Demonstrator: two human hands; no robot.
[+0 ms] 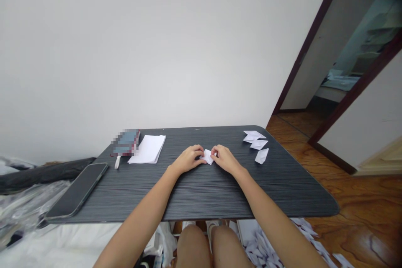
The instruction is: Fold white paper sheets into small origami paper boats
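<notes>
On the dark bench (207, 197), a small folded white paper (207, 157) is pinched by the left hand (190, 158) and right hand (225, 158), each grip closed on an edge — a crease could be skewed, or the paper torn, if the sides were pulled unevenly.

Likely a home: a plain white wall (188, 50) stands behind the bench (204, 194), with a wood-patterned floor (361, 201) and dark door frame (309, 41) to the bench's right.

dark table (194, 197): phone (77, 190), paper stack (147, 149), folded papers (259, 144)
</notes>
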